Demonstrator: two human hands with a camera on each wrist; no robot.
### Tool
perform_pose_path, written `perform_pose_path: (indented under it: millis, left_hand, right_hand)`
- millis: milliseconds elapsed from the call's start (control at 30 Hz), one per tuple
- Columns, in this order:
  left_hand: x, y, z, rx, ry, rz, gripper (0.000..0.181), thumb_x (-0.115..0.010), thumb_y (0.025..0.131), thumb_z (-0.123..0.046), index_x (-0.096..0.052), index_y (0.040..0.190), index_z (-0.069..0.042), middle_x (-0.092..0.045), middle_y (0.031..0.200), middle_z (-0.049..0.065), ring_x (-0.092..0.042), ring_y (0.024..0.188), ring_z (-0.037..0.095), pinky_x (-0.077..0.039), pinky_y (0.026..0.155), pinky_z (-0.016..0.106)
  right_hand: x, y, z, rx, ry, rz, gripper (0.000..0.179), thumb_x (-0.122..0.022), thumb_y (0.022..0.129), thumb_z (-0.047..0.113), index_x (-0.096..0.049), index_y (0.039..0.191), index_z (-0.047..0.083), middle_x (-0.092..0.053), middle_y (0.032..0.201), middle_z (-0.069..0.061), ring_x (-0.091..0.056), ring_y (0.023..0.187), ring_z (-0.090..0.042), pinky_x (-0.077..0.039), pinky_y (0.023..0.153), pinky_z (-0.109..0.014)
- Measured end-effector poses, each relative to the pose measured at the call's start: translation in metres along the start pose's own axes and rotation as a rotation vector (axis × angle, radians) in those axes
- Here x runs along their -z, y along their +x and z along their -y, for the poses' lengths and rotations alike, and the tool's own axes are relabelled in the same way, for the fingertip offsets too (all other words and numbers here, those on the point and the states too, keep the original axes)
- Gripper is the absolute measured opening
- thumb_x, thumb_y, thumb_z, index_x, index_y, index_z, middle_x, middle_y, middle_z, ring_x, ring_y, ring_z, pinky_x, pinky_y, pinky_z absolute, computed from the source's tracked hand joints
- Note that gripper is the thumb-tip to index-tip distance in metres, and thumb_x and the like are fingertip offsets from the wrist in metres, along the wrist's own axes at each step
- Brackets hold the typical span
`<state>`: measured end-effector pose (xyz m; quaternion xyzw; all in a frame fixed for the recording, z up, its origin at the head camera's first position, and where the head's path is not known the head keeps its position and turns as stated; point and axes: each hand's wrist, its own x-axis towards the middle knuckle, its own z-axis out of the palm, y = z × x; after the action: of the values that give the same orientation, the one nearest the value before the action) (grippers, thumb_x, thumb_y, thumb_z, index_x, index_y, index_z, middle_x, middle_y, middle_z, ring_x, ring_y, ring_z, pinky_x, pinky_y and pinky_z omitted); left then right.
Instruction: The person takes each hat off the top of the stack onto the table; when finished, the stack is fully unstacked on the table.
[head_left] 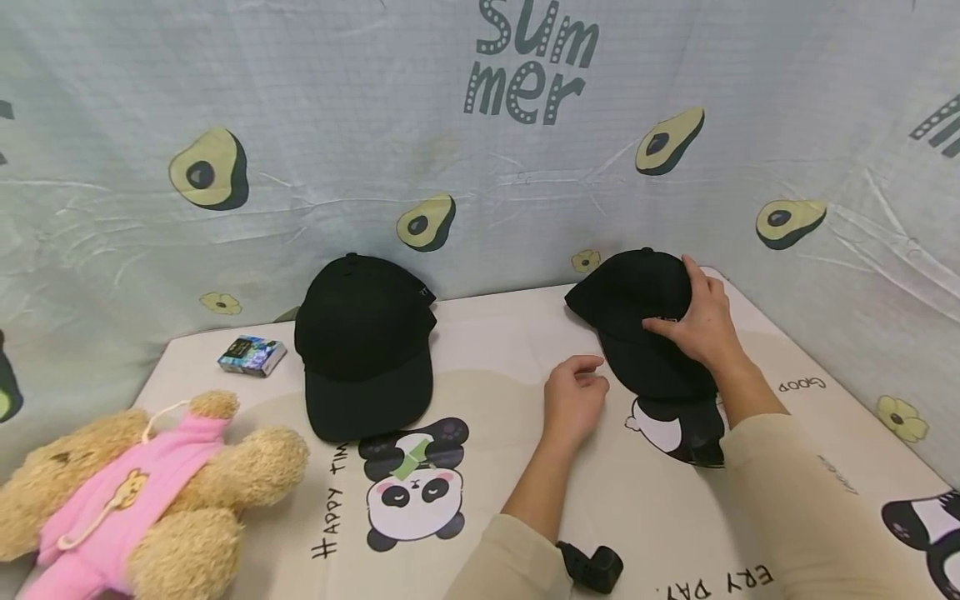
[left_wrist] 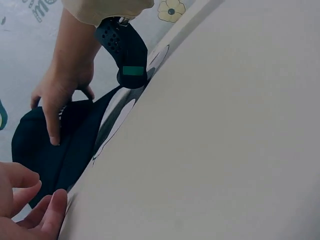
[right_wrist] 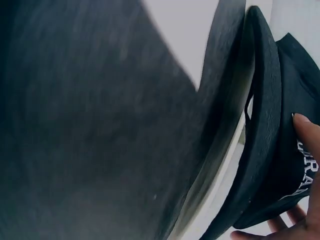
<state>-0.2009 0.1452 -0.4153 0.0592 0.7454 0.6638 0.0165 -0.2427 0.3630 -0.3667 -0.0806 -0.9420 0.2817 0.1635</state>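
Note:
A black baseball cap (head_left: 645, 317) sits at the back right of the table, its brim toward the front. My right hand (head_left: 701, 321) grips its crown from the right side, with the thumb across the front and the other fingers round the far side. White lettering on the cap (right_wrist: 270, 170) shows beside the thumb in the right wrist view. Left of this cap's brim, my left hand (head_left: 573, 400) hovers with loosely bent fingers and holds nothing. In the left wrist view, its fingers (left_wrist: 55, 215) appear just in front of the cap (left_wrist: 40, 150).
Another black cap (head_left: 367, 350) stands at the back left. A small blue patterned box (head_left: 252, 356) lies left of it. At the front left lies a teddy bear (head_left: 157, 500) in pink clothes. The printed curtain (head_left: 337, 150) borders the table's back and sides.

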Motion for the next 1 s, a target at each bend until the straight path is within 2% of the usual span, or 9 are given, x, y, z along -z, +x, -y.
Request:
perform_pose_path:
  millis: [167, 567, 833, 1000]
  left_hand:
    - [-0.001, 0.000, -0.002, 0.017, -0.003, -0.001, 0.025, -0.067, 0.087, -0.001, -0.078, 0.108, -0.007, -0.076, 0.110, 0.005, -0.071, 0.093, 0.011, -0.056, 0.080, 0.027]
    - [-0.004, -0.001, -0.006, 0.013, 0.025, -0.005, 0.027, -0.067, 0.087, -0.002, -0.076, 0.111, -0.010, -0.073, 0.113, 0.000, -0.070, 0.095, 0.012, -0.056, 0.084, 0.030]
    - [-0.001, 0.000, -0.007, 0.012, 0.027, -0.022, 0.028, -0.067, 0.085, -0.001, -0.076, 0.110, -0.010, -0.072, 0.113, 0.002, -0.071, 0.095, 0.013, -0.057, 0.085, 0.030]
    - [0.001, -0.001, -0.006, 0.034, 0.014, -0.016, 0.028, -0.067, 0.085, -0.002, -0.076, 0.110, -0.009, -0.072, 0.114, 0.004, -0.071, 0.095, 0.013, -0.056, 0.084, 0.029]
  right_hand:
    - [0.005, 0.002, -0.005, 0.007, 0.000, -0.008, 0.115, -0.083, 0.085, 0.025, -0.004, 0.167, 0.012, -0.015, 0.161, -0.040, -0.023, 0.144, -0.061, -0.027, 0.112, -0.077]
    - [0.021, 0.007, -0.021, -0.007, 0.002, 0.019, 0.111, -0.079, 0.088, 0.022, -0.001, 0.167, 0.011, -0.011, 0.161, -0.041, -0.019, 0.146, -0.062, -0.025, 0.112, -0.078]
    - [0.020, 0.007, -0.024, -0.001, 0.015, 0.036, 0.109, -0.079, 0.088, 0.022, -0.004, 0.166, 0.008, -0.011, 0.161, -0.042, -0.019, 0.146, -0.063, -0.024, 0.112, -0.079]
    - [0.017, 0.005, -0.024, -0.007, 0.010, 0.043, 0.104, -0.075, 0.090, 0.022, -0.005, 0.165, 0.005, -0.011, 0.159, -0.043, -0.021, 0.144, -0.064, -0.024, 0.112, -0.078]
